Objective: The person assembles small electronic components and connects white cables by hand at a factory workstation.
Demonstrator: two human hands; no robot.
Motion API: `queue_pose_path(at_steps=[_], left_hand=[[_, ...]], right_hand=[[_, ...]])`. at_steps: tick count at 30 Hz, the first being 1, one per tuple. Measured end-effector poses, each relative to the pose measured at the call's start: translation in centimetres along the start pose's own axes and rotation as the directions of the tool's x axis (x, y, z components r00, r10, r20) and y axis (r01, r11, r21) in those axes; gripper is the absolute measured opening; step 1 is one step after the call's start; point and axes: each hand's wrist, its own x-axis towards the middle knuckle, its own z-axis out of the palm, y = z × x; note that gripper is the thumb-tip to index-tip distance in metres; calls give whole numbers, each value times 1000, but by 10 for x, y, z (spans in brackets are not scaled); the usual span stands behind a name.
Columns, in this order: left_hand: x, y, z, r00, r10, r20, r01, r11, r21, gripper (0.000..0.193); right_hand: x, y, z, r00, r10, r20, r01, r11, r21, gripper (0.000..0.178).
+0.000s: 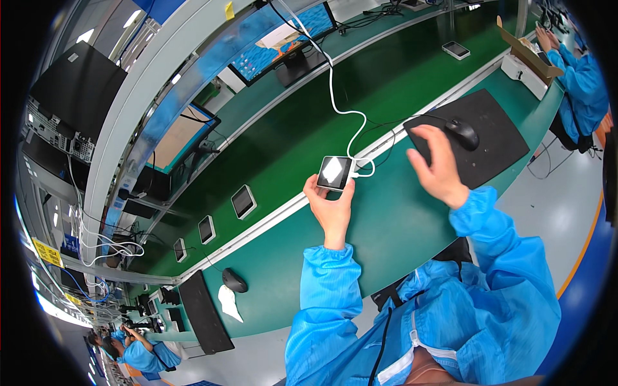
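Observation:
My left hand (330, 209) grips a small square device (334, 172) with a dark screen and a pale frame, held by its lower edge near the metal rail. A bright reflection covers part of that screen. A white cable (364, 122) hangs down from above, and its plug meets the device's right side. My right hand (440, 168) is raised over the near edge of the black mouse pad (508, 138), fingers apart and holding nothing. Just beyond it, a black mouse (463, 134) rests on the pad.
Several similar devices, one a white-framed unit (243, 202), lie along the green conveyor belt (283, 151). Left on the bench are another mouse (234, 280), a white cloth or tissue (228, 303) and a dark mat (205, 312). Monitors stand behind. A co-worker (582, 80) handles an open carton at right.

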Motion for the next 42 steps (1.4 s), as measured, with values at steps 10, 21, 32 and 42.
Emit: queue_pose_path(at_steps=[10, 21, 32, 42], left_hand=[[7, -7, 5, 996, 61, -69, -68, 992, -102, 85], [5, -5, 1, 998, 52, -19, -52, 999, -2, 90], [4, 8, 12, 999, 25, -30, -28, 992, -121, 84], [16, 3, 18, 997, 83, -11, -84, 986, -143, 85]], right_hand=[[-22, -40, 119, 949, 313, 22, -270, 776, 570, 23], [-35, -35, 128, 902, 295, 316, -414, 801, 433, 37], [-38, -33, 131, 913, 324, 246, -405, 790, 461, 35], [-40, -32, 135, 895, 386, 222, -445, 755, 482, 34]])
